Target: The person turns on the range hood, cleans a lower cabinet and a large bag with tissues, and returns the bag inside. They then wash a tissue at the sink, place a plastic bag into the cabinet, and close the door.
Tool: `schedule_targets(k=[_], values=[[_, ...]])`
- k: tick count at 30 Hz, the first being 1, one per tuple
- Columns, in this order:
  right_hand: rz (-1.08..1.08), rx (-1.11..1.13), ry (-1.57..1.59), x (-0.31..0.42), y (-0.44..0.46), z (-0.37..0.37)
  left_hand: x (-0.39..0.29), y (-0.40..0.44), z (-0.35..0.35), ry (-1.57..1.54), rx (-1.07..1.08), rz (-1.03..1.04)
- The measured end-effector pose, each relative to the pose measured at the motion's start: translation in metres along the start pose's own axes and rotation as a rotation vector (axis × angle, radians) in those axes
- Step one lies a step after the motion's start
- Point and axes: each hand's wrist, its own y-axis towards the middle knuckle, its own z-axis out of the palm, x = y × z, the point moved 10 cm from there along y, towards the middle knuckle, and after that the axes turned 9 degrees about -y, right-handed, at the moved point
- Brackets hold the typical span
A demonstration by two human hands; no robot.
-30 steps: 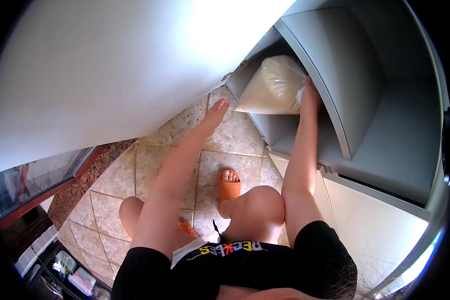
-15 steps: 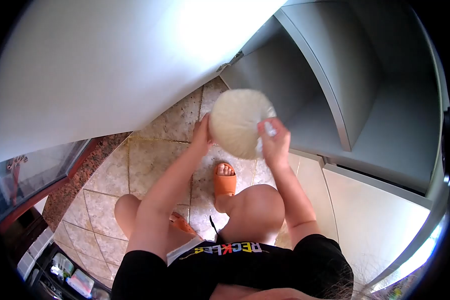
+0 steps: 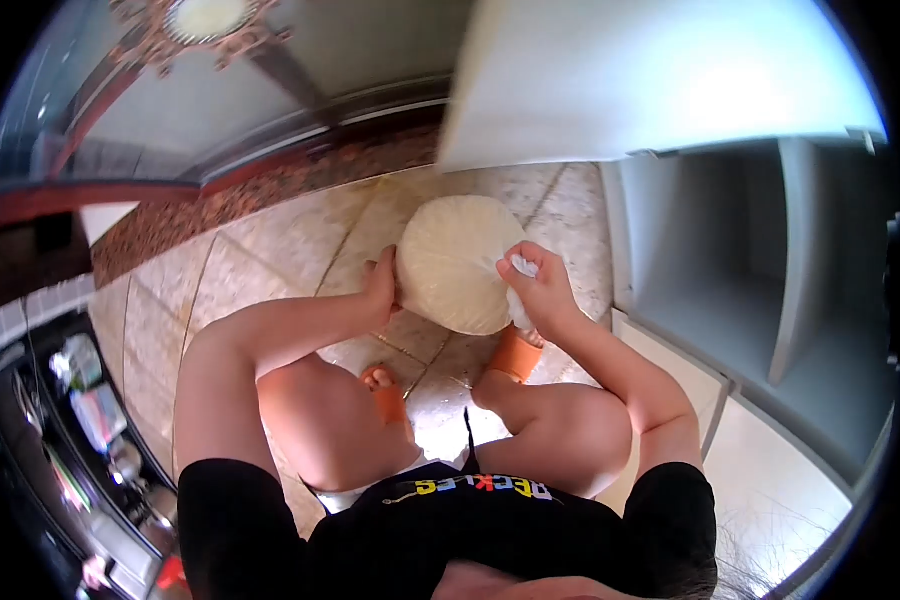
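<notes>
A round, plump, cream-coloured bag (image 3: 455,262) is held between my two hands above the tiled floor, in front of my knees. It seems wrapped in thin plastic, and its contents are not clear. My left hand (image 3: 381,284) presses against the bag's left side, with the fingertips partly hidden. On the right, my right hand (image 3: 544,292) pinches a crumpled white piece (image 3: 518,276) at the bag's edge, which looks like its gathered plastic end.
To the right stands an open grey cabinet (image 3: 792,260) with an upright divider; its white door (image 3: 670,90) swings out at the top. A dark-framed glass panel (image 3: 360,50) lies at upper left. A black rack with kitchen items (image 3: 95,420) is at lower left.
My view has turned to the right, so the cabinet now lies farther right and more glass panel shows. Both hands keep hold of the bag, which has turned slightly and come away from the cabinet.
</notes>
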Motion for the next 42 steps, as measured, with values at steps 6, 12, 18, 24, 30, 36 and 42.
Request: schedule_targets(k=[6, 12, 18, 24, 30, 36, 42], values=[[-0.134, 0.125, -0.284, 0.084, 0.019, 0.081, -0.037, 0.0, -0.082, -0.287, -0.059, 0.202], [-0.066, 0.185, -0.075, 0.074, 0.075, 0.148, -0.084, 0.021, -0.13, -0.498, 0.116, 0.309], [-0.204, 0.091, -0.057, 0.093, 0.113, 0.182, -0.132, -0.008, -0.149, -0.578, -0.001, 0.341], [-0.327, 0.036, -0.118, 0.1, 0.154, 0.22, -0.153, -0.031, -0.14, -0.467, -0.001, 0.521], [-0.221, 0.096, 0.016, 0.091, 0.185, 0.224, -0.193, -0.109, -0.104, -0.07, -0.029, 1.114], [-0.358, 0.011, -0.122, 0.107, 0.154, 0.194, -0.202, -0.113, -0.096, 0.502, -0.466, 1.154], [-0.214, 0.494, -0.206, 0.055, 0.111, 0.151, -0.204, -0.114, -0.1, 0.569, -0.387, 1.305]])
